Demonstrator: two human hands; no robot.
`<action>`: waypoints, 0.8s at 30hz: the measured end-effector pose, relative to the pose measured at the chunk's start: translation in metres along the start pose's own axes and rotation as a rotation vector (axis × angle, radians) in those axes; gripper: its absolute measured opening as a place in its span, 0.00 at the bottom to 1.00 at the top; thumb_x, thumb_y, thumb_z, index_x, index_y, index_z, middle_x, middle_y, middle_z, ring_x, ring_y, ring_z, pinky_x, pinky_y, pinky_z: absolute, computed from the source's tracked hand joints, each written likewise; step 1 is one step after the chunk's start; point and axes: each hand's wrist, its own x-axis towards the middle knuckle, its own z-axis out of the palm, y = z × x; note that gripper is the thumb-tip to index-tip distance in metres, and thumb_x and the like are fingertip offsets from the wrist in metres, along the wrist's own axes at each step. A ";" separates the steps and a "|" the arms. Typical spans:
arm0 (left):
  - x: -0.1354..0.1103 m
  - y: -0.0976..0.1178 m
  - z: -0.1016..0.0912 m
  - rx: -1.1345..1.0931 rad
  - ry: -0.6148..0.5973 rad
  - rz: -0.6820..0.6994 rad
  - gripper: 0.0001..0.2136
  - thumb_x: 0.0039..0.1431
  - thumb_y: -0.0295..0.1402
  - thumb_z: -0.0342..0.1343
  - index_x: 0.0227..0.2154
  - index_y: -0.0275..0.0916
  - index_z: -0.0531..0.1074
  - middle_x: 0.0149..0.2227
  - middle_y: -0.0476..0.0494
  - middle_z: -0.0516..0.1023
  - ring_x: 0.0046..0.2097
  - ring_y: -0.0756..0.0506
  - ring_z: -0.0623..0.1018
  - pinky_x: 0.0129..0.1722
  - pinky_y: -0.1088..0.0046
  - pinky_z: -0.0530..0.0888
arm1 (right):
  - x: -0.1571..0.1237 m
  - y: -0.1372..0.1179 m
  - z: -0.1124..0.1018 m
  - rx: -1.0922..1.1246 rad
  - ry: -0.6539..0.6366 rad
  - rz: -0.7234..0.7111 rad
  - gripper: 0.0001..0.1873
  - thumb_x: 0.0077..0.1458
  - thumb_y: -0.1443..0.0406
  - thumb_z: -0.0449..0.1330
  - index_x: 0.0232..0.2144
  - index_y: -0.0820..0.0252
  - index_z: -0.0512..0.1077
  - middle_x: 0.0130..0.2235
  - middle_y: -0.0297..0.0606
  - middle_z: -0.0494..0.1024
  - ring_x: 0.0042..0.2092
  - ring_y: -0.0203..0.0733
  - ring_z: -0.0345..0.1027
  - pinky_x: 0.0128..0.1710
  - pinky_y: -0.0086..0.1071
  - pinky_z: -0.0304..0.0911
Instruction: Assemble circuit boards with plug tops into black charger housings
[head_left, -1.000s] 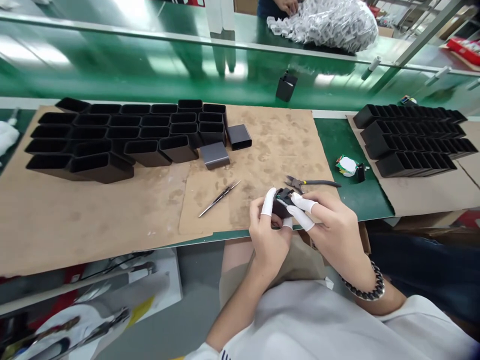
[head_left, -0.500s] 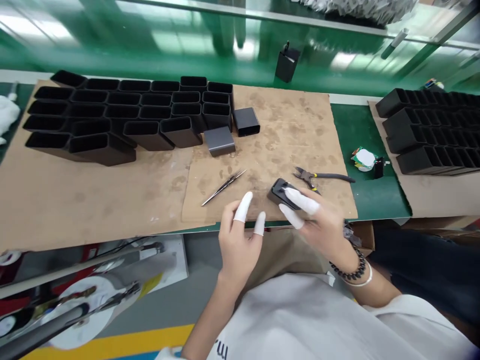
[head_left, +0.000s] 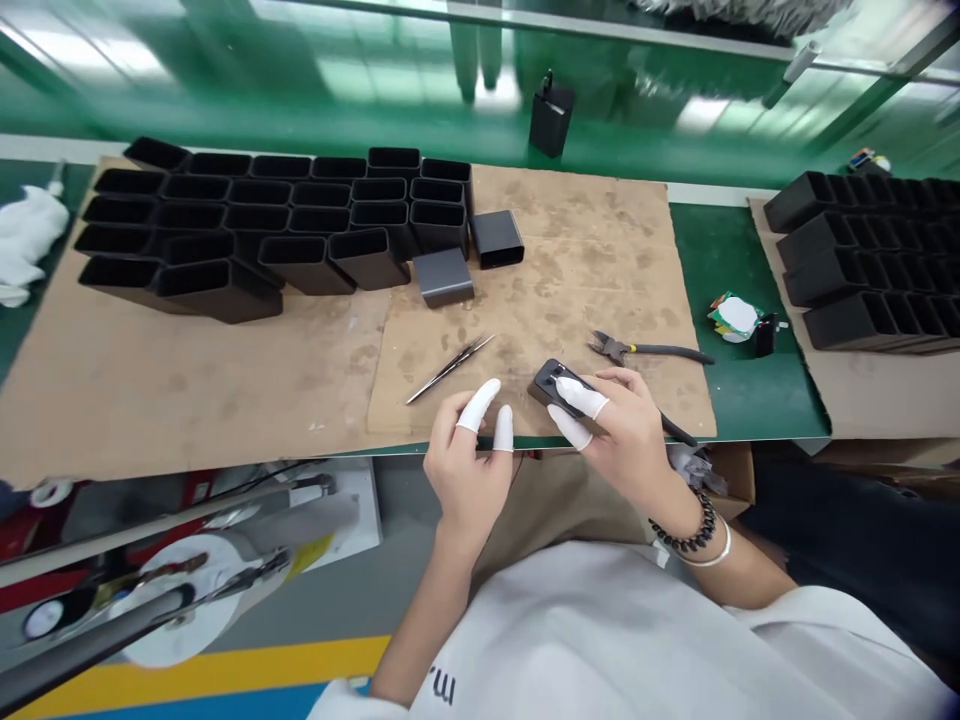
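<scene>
My right hand [head_left: 622, 430] wears white finger cots on thumb and index finger and is closed on a small black plastic case [head_left: 545, 384] at the cardboard's front edge. The index finger lies on the case's top face, which has a recess, and the thumb sits along its near side. My left hand [head_left: 469, 465], also with white cots, is empty, its thumb and index finger apart, a little left of the case. Metal tweezers [head_left: 450, 369] lie beyond my left hand. Cutting pliers [head_left: 619, 350] lie just behind my right hand, which partly hides a handle.
Rows of open black sleeves [head_left: 259, 218] stand at the left back. Two dark sleeves [head_left: 444, 277] lie beside them. A black case [head_left: 551, 118] stands beyond the cardboard [head_left: 585, 230]. To the right are a small circuit board [head_left: 735, 316] and more stacked black housings [head_left: 847, 260].
Both hands shift slightly left in view, the black case with the right one. The camera view has moved a little. My left hand stays empty.
</scene>
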 end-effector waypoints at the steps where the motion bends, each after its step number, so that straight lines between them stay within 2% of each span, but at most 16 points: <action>1: 0.000 0.001 0.000 0.011 -0.011 -0.010 0.12 0.67 0.30 0.60 0.51 0.42 0.80 0.41 0.44 0.81 0.36 0.50 0.78 0.37 0.74 0.76 | 0.000 0.001 0.001 0.002 -0.011 0.011 0.09 0.65 0.68 0.65 0.46 0.53 0.80 0.42 0.39 0.88 0.40 0.44 0.81 0.48 0.46 0.76; 5: -0.002 0.003 -0.002 -0.015 -0.030 -0.010 0.13 0.67 0.29 0.60 0.52 0.42 0.80 0.42 0.45 0.80 0.37 0.50 0.77 0.41 0.74 0.76 | 0.002 -0.002 -0.008 -0.005 0.061 -0.024 0.10 0.65 0.68 0.64 0.48 0.52 0.78 0.40 0.38 0.88 0.38 0.43 0.81 0.50 0.46 0.75; 8: -0.002 0.002 -0.004 -0.053 -0.048 -0.010 0.13 0.67 0.28 0.60 0.52 0.42 0.80 0.41 0.46 0.79 0.36 0.51 0.76 0.41 0.74 0.76 | 0.000 -0.005 -0.014 -0.046 0.109 -0.009 0.11 0.65 0.67 0.65 0.49 0.49 0.77 0.43 0.38 0.87 0.41 0.44 0.81 0.52 0.47 0.73; 11: -0.003 0.001 -0.005 -0.031 -0.053 -0.021 0.13 0.68 0.28 0.59 0.52 0.42 0.80 0.42 0.46 0.80 0.36 0.50 0.76 0.41 0.73 0.76 | -0.005 -0.003 -0.005 -0.082 0.059 0.013 0.06 0.67 0.65 0.62 0.44 0.52 0.79 0.40 0.40 0.87 0.38 0.44 0.79 0.45 0.45 0.70; 13: -0.003 0.001 -0.004 0.001 -0.068 -0.014 0.14 0.67 0.29 0.60 0.54 0.43 0.79 0.44 0.45 0.80 0.39 0.48 0.79 0.44 0.71 0.76 | -0.007 0.000 0.004 -0.019 -0.008 0.087 0.06 0.68 0.63 0.61 0.41 0.54 0.79 0.36 0.40 0.86 0.36 0.44 0.77 0.42 0.43 0.68; 15: -0.004 0.001 -0.001 -0.009 -0.097 0.046 0.20 0.64 0.33 0.64 0.59 0.44 0.75 0.50 0.41 0.80 0.50 0.43 0.80 0.53 0.65 0.77 | -0.008 0.000 0.010 0.180 -0.019 0.264 0.07 0.65 0.59 0.64 0.41 0.55 0.79 0.37 0.41 0.85 0.39 0.46 0.78 0.44 0.44 0.70; 16: -0.004 0.003 0.000 -0.041 -0.113 0.092 0.26 0.62 0.35 0.67 0.63 0.44 0.72 0.55 0.38 0.79 0.57 0.39 0.79 0.59 0.60 0.76 | -0.007 -0.003 0.010 0.341 0.019 0.385 0.09 0.63 0.57 0.67 0.42 0.54 0.78 0.39 0.41 0.86 0.42 0.47 0.79 0.45 0.44 0.71; 18: -0.005 0.007 0.004 -0.153 -0.148 0.164 0.38 0.58 0.38 0.71 0.70 0.45 0.63 0.64 0.34 0.74 0.69 0.34 0.71 0.68 0.53 0.70 | -0.005 -0.013 0.007 0.745 0.105 0.673 0.16 0.57 0.53 0.71 0.43 0.51 0.75 0.47 0.39 0.85 0.47 0.47 0.79 0.47 0.42 0.74; 19: -0.006 0.010 0.005 -0.225 -0.154 0.168 0.41 0.57 0.38 0.72 0.71 0.46 0.61 0.66 0.34 0.72 0.71 0.33 0.68 0.70 0.52 0.69 | -0.004 -0.019 0.003 0.955 0.118 0.824 0.18 0.55 0.51 0.72 0.43 0.49 0.74 0.48 0.36 0.85 0.47 0.45 0.79 0.47 0.40 0.75; 21: -0.004 0.017 0.006 -0.380 -0.141 0.118 0.39 0.58 0.34 0.71 0.70 0.47 0.62 0.67 0.37 0.73 0.71 0.35 0.70 0.70 0.55 0.70 | -0.001 -0.032 -0.006 1.312 0.056 1.070 0.20 0.53 0.49 0.73 0.42 0.48 0.74 0.45 0.30 0.85 0.42 0.41 0.79 0.45 0.37 0.77; 24: 0.004 0.031 0.003 -0.559 -0.056 0.042 0.25 0.59 0.30 0.70 0.59 0.45 0.74 0.59 0.42 0.81 0.60 0.41 0.81 0.63 0.64 0.77 | 0.001 -0.043 -0.018 1.657 -0.116 1.227 0.20 0.53 0.47 0.74 0.41 0.49 0.78 0.38 0.30 0.85 0.37 0.40 0.80 0.41 0.35 0.78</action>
